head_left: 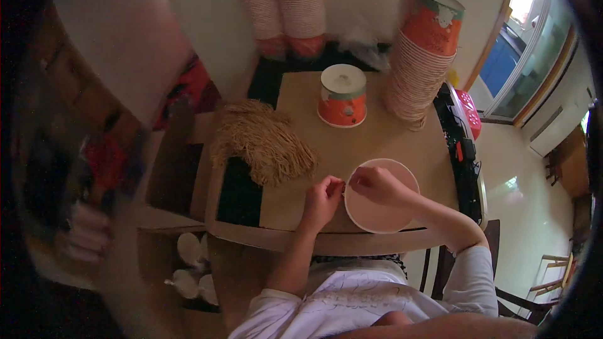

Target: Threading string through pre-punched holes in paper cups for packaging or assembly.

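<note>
A round paper bucket (384, 213) with a white rim and a pale inside stands mouth up at the table's near edge. My left hand (323, 201) is just outside the left side of its rim, thumb and fingers pinched together. My right hand (378, 184) reaches over the mouth, fingers curled closed near the same stretch of rim. Whatever either pinch holds is too small or hidden to name. Beyond my left hand lies a bundle of tan paper cords (264, 141). Farther back, an orange and green paper bucket (342, 102) sits upside down.
A tall nested stack of paper buckets (422, 69) rises at the back right; more stacks (300, 9) stand against the wall. A cardboard sheet (295, 204) covers much of the table. Left of it, an open cardboard box (160, 251) holds several white round pieces. A pink basket (468, 113) stands beyond the right edge.
</note>
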{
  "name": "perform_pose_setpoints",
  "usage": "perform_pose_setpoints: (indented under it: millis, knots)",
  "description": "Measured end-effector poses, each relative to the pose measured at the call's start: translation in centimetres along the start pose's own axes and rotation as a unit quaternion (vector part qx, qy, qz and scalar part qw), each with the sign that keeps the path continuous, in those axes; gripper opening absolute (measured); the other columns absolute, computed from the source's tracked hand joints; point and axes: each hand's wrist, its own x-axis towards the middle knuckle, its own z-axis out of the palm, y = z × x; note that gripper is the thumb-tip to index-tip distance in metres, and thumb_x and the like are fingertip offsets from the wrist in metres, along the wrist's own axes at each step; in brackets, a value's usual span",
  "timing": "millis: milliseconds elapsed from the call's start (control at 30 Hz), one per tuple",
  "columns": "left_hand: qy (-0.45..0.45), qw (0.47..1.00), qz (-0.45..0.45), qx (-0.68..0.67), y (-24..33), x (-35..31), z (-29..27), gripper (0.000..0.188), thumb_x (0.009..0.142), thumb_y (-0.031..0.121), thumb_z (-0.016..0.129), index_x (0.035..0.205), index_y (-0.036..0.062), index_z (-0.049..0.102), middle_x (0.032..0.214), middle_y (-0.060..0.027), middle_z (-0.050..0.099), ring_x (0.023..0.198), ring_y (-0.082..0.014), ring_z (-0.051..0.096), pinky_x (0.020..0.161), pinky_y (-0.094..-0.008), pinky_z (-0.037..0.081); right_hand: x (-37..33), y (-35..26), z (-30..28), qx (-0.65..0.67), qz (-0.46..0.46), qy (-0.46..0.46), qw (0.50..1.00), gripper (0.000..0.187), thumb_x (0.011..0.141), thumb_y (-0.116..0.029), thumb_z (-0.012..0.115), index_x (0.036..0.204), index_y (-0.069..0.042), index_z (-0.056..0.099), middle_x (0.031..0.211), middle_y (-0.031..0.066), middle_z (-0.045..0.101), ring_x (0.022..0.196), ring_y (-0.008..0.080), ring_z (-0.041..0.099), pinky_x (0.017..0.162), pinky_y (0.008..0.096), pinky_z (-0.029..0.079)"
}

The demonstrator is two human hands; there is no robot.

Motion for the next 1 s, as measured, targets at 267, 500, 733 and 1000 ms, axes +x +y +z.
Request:
perform_pose_setpoints:
  millis: [267, 500, 733, 1000]
  knots:
    - [-0.035, 0.938, -0.181, -0.294, -1.2, 1.1, 0.1, 0.009, 0.085, 0.012, 0.052, 0.088, 0.0029, 0.054, 0.067, -0.004, 0.059, 0.053, -0.0112, 0.054, 0.047, -0.0232, 0.044, -4.4, -4.4, -5.0, 0.105, 0.065, 0.039, 0.992, 0.016, 0.076, -0.005, 0.059, 0.091, -0.008, 0.054, 0.067, 0.002, 0.056, 0.06, 0.0085, 0.053, 0.053, 0.0238, 0.043]
    - [-0.079, 0.912, -0.215, -0.34, -0.4, 2.0, 0.4, 0.011, 0.086, 0.013, 0.052, 0.089, 0.0029, 0.053, 0.066, -0.005, 0.058, 0.052, -0.0114, 0.054, 0.047, -0.0232, 0.044, -4.5, -10.3, -4.1, 0.037, -0.107, -0.033, 0.993, 0.021, 0.073, -0.004, 0.06, 0.092, -0.004, 0.052, 0.086, 0.0074, 0.058, 0.086, 0.0188, 0.058, 0.068, 0.0303, 0.048]
    - [-0.213, 0.869, -0.268, -0.357, -1.9, 4.7, 2.0, 0.011, 0.085, 0.012, 0.051, 0.092, 0.004, 0.054, 0.081, -0.0044, 0.059, 0.068, -0.0094, 0.055, 0.054, -0.0208, 0.045, -0.7, -5.7, 5.1, -0.474, -0.173, -0.085, 0.859, 0.025, 0.077, -0.017, 0.047, 0.094, -0.001, 0.054, 0.1, 0.0128, 0.055, 0.099, 0.0248, 0.052, 0.078, 0.0325, 0.045]
    - [-0.066, 0.884, -0.282, -0.366, 0.6, 3.7, 1.9, 0.014, 0.086, 0.013, 0.05, 0.097, 0.0058, 0.052, 0.077, -0.0017, 0.058, 0.06, -0.0071, 0.053, 0.049, -0.0205, 0.043, 2.1, -4.2, -3.3, -0.282, -0.184, -0.015, 0.942, 0.011, 0.075, -0.016, 0.053, 0.081, -0.008, 0.059, 0.084, 0.0106, 0.06, 0.075, 0.0264, 0.059, 0.061, 0.0366, 0.047]
